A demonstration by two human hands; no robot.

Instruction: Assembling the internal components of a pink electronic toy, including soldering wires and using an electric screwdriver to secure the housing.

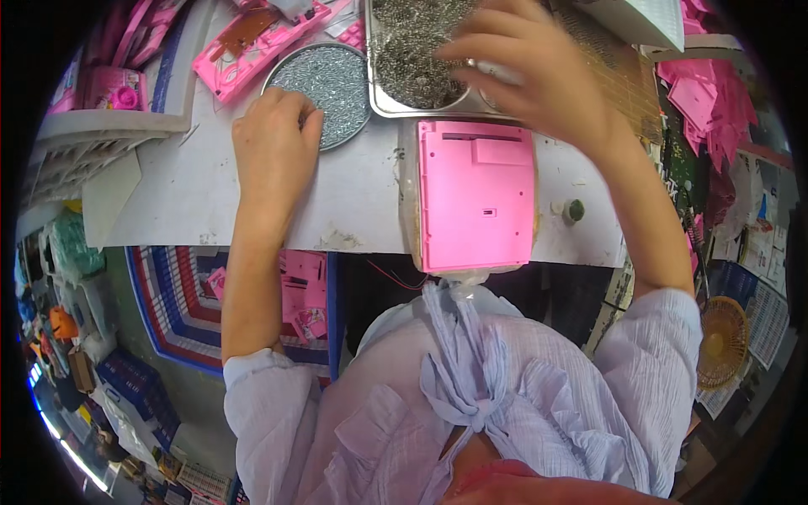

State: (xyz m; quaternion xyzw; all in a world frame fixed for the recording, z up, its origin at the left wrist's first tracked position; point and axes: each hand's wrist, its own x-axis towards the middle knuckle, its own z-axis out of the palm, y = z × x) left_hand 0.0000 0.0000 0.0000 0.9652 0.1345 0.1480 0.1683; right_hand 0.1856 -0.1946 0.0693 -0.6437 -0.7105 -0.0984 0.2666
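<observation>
My left hand [273, 139] rests curled at the near left rim of a round tray [364, 126] filled with small silvery screws [328, 88]. Its fingertips are tucked under, so whatever they may hold is hidden. Over the right part of a rectangular metal tray [396, 112] hovers my right hand [530, 80], blurred, its fingers stretched and apart. Small dark metal parts [412, 63], too fine to name surely, fill that tray. In front of me a flat pink plastic panel [475, 198] lies on the table, with a slot along its top and small holes.
A pink housing with wires [257, 50] lies at the back left, beside a grey plastic crate [109, 126]. A small green round object [574, 210] sits right of the panel. Below the table's left side stands a red and blue basket [181, 324] with pink parts.
</observation>
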